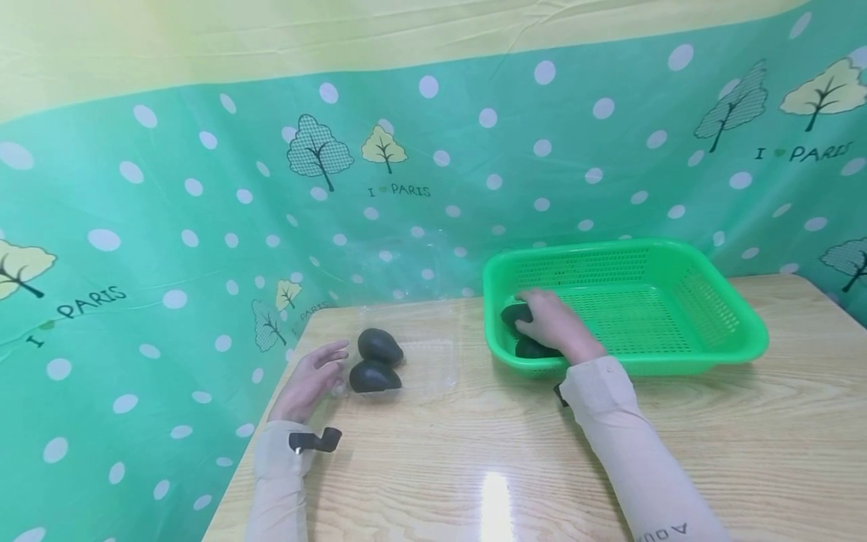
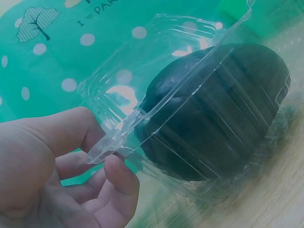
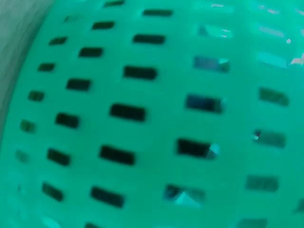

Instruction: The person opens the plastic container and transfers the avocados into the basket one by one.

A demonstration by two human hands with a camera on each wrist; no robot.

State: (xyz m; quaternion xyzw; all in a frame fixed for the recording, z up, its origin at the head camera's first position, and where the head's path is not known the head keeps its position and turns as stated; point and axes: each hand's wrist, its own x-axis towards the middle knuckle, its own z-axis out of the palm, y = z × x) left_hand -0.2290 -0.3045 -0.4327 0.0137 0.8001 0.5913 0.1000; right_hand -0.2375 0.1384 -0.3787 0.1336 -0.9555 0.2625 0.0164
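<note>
My left hand (image 1: 310,382) is at the left side of a clear plastic clamshell container (image 1: 436,365). In the left wrist view its thumb and fingers pinch the container's edge tab (image 2: 107,147). Two dark avocados (image 1: 379,346) lie in the container's left part, one in front of the other. My right hand (image 1: 552,324) reaches over the near left rim of a green plastic basket (image 1: 734,342). Inside, its fingers and thumb grip a dark avocado (image 1: 513,315). Another avocado (image 1: 533,348) lies just below that hand, partly covered by it. Only the slotted basket wall (image 3: 161,114) fills the right wrist view.
Both containers stand on a light wooden table (image 1: 433,459). The clamshell's transparent lid (image 1: 400,263) stands raised at its back. Behind the table hangs a green dotted curtain (image 1: 433,150), close to the basket's far rim and along the table's left edge.
</note>
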